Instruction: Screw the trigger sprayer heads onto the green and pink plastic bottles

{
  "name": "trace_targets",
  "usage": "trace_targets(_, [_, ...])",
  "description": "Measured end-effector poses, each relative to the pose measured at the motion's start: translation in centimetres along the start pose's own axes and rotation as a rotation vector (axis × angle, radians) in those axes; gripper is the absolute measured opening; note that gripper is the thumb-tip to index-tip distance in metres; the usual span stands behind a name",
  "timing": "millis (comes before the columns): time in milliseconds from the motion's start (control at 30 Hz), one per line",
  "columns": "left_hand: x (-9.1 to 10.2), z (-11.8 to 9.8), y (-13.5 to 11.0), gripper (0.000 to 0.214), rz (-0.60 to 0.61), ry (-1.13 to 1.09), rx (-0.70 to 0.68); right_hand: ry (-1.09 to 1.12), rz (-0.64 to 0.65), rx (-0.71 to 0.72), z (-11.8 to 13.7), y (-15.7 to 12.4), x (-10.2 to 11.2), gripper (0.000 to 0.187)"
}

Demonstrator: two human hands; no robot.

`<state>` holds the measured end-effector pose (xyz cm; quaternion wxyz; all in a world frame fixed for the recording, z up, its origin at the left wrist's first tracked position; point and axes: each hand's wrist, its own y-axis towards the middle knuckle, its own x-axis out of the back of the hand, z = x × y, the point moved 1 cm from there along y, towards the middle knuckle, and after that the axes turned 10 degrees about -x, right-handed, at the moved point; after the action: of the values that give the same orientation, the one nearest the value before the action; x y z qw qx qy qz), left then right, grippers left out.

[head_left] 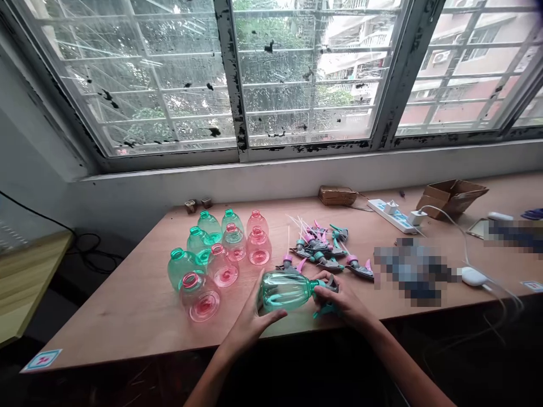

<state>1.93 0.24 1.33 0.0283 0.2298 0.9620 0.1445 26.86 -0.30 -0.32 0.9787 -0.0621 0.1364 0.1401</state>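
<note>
A clear green plastic bottle [285, 291] lies sideways between my hands, just over the table's front edge. My left hand [250, 319] grips it around the base, thumb along the near side. At its neck, my right hand [345, 299] has its fingers closed on a grey and teal trigger spray head [326, 309]. A pale curved line, like a tube, shows inside the bottle. How far the spray head sits on the neck is hidden by my fingers. To the left stand several open-topped bottles, green [180, 268] and pink [223, 271]. Beyond my hands lies a pile of trigger spray heads [318, 243].
A white power strip [392, 216] and an open cardboard box [452, 198] are at the back right. A blurred dark object [411, 271] and a white round device with cables [473, 276] lie to the right. A brown packet [337, 195] sits near the window wall.
</note>
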Motion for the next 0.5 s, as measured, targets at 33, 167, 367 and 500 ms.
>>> trace_targets(33, [-0.02, 0.08, 0.0, 0.103, 0.004, 0.001, -0.002, 0.009, -0.009, 0.005, 0.0, 0.06, 0.02, 0.034])
trace_targets(167, [-0.03, 0.02, -0.14, 0.114, 0.004, 0.032, -0.006, 0.026, -0.025, 0.014, 0.1, 0.07, 0.0, 0.036])
trace_targets(367, [-0.12, -0.56, -0.03, 0.097, 0.007, 0.067, 0.009, 0.031, -0.024, 0.008, 0.33, -0.06, -0.11, 0.037])
trace_targets(500, [-0.39, -0.72, 0.07, 0.101, -0.007, 0.064, -0.005, 0.039, -0.031, 0.006, 0.27, 0.03, -0.08, 0.038])
